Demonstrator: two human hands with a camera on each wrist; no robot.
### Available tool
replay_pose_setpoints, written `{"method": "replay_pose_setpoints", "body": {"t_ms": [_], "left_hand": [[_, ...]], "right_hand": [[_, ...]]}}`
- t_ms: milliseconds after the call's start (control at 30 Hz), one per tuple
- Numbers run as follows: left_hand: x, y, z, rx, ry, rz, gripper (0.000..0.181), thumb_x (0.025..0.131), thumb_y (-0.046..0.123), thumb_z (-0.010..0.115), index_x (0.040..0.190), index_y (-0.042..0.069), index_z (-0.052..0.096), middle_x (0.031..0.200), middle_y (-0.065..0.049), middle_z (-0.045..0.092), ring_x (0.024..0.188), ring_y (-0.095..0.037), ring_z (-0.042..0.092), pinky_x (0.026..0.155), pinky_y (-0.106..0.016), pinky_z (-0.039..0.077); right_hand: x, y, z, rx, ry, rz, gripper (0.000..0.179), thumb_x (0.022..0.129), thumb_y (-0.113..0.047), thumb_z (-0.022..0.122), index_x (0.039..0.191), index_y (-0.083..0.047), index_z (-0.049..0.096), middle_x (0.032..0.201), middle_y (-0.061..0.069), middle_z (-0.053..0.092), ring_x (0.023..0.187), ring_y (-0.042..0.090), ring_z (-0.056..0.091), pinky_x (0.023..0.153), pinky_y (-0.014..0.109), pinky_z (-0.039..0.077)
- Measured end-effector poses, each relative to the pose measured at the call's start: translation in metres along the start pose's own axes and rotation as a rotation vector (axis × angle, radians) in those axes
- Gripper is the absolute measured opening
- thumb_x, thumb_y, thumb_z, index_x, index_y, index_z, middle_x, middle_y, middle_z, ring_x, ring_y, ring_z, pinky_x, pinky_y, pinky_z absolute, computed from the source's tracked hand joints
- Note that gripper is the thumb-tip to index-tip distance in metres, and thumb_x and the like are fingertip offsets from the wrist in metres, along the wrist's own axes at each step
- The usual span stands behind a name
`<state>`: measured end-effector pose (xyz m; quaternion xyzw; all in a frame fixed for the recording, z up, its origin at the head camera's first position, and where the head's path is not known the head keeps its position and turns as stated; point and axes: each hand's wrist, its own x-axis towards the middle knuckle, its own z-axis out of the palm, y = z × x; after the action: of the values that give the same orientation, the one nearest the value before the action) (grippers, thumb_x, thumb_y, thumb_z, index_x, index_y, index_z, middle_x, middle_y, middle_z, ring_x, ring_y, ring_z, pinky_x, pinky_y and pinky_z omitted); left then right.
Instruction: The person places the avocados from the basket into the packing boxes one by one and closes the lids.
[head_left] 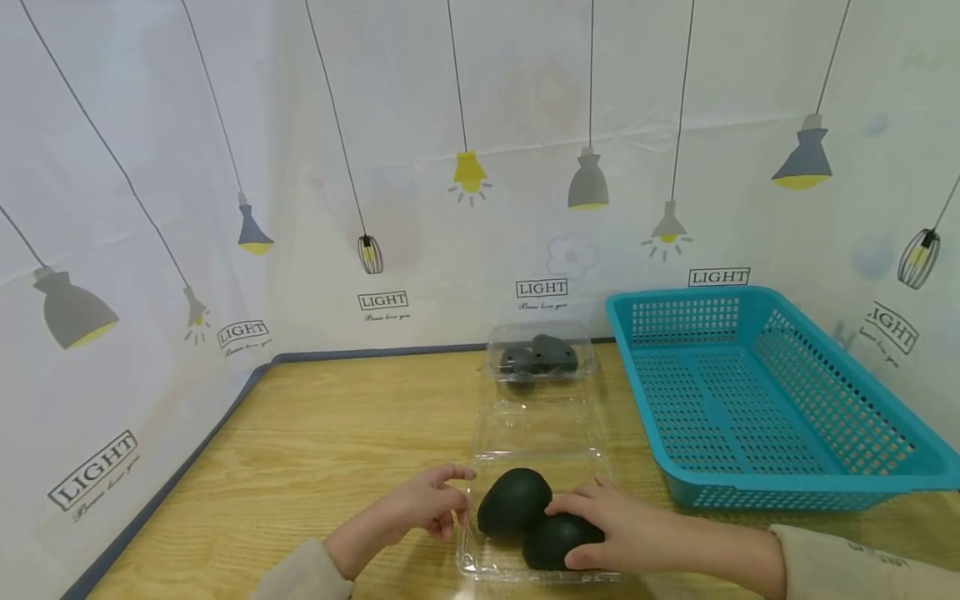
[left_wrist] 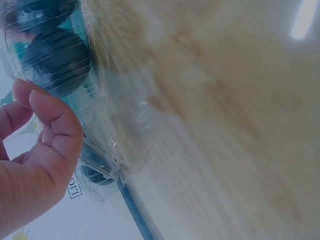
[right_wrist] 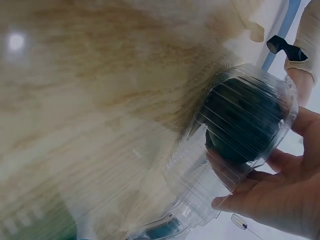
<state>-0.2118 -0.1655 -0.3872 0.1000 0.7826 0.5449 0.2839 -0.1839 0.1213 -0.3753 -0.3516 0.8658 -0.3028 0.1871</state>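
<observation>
Two dark green avocados lie in a clear plastic clamshell box on the table. The left avocado touches the front right avocado. My right hand reaches over the box's right side and grips the front right avocado, thumb on the near side and fingers on the far side. In the right wrist view, that avocado shows dark through the ribbed wall. My left hand is at the box's left edge, its fingers loosely bent with nothing held. Whether its fingertips touch the wall, I cannot tell.
Behind the open box, against the wall, stands another clear box with dark avocados inside. A turquoise perforated basket stands to the right. The wooden table meets a lamp-printed wall cloth at the back and left.
</observation>
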Motion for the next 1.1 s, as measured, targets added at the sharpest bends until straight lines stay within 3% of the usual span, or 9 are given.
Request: {"method": "replay_pose_setpoints", "body": {"t_ms": [100,267,467,600,800,967,1100], "left_hand": [[0.001,0.0,0.0,0.007,0.007,-0.006,0.052,0.087,0.011,0.051,0.134,-0.003,0.034,0.068,-0.001,0.058,0.045,-0.005,0.046,0.047,-0.019,0.041],[0.002,0.003,-0.001,0.032,0.028,-0.032,0.059,0.084,0.011,0.053,0.136,-0.003,0.031,0.086,-0.006,0.059,0.056,-0.01,0.05,0.05,-0.021,0.042],[0.011,0.009,-0.01,0.058,0.094,-0.056,0.06,0.087,0.015,0.053,0.137,-0.005,0.028,0.109,-0.015,0.057,0.069,-0.013,0.056,0.054,-0.024,0.045],[0.029,0.011,-0.016,0.025,0.169,-0.049,0.055,0.09,0.016,0.051,0.135,-0.009,0.031,0.115,-0.019,0.056,0.068,-0.011,0.056,0.054,-0.023,0.045],[0.052,0.01,-0.017,-0.066,0.253,-0.067,0.049,0.092,0.014,0.051,0.132,-0.009,0.038,0.102,-0.013,0.059,0.063,-0.008,0.054,0.053,-0.02,0.044],[0.059,0.009,-0.015,-0.111,0.267,-0.069,0.045,0.091,0.011,0.051,0.13,-0.009,0.04,0.083,-0.005,0.056,0.055,-0.006,0.049,0.049,-0.017,0.04],[0.059,0.01,-0.015,-0.107,0.261,-0.074,0.043,0.091,0.009,0.051,0.129,-0.01,0.041,0.076,-0.001,0.052,0.053,-0.005,0.047,0.047,-0.016,0.039]], "right_hand": [[-0.002,0.002,0.001,-0.002,0.012,-0.009,0.051,0.084,-0.044,0.06,0.127,-0.018,0.05,0.125,0.008,0.051,0.124,0.043,0.037,0.099,0.064,0.023],[-0.01,0.004,0.0,-0.033,0.076,-0.022,0.064,0.083,-0.048,0.06,0.133,-0.011,0.044,0.134,0.014,0.041,0.124,0.041,0.037,0.092,0.058,0.036],[-0.026,0.005,-0.001,0.057,0.146,0.092,0.1,0.073,-0.047,0.07,0.142,0.005,0.019,0.147,0.03,0.008,0.13,0.052,0.017,0.092,0.064,0.032],[-0.035,0.008,0.0,0.124,0.126,0.175,0.107,0.071,-0.042,0.073,0.143,0.008,0.012,0.146,0.033,0.002,0.128,0.054,0.017,0.092,0.064,0.031],[-0.039,0.017,0.003,0.213,0.1,0.258,0.102,0.074,-0.036,0.073,0.142,0.009,0.012,0.143,0.037,0.011,0.126,0.055,0.021,0.094,0.065,0.027],[-0.041,0.021,0.006,0.26,0.108,0.187,0.099,0.077,-0.03,0.071,0.14,0.013,0.009,0.14,0.039,0.019,0.123,0.054,0.029,0.094,0.065,0.028],[-0.044,0.022,0.009,0.216,0.123,0.146,0.096,0.078,-0.027,0.071,0.138,0.016,0.01,0.135,0.041,0.026,0.12,0.054,0.033,0.092,0.064,0.028]]}}
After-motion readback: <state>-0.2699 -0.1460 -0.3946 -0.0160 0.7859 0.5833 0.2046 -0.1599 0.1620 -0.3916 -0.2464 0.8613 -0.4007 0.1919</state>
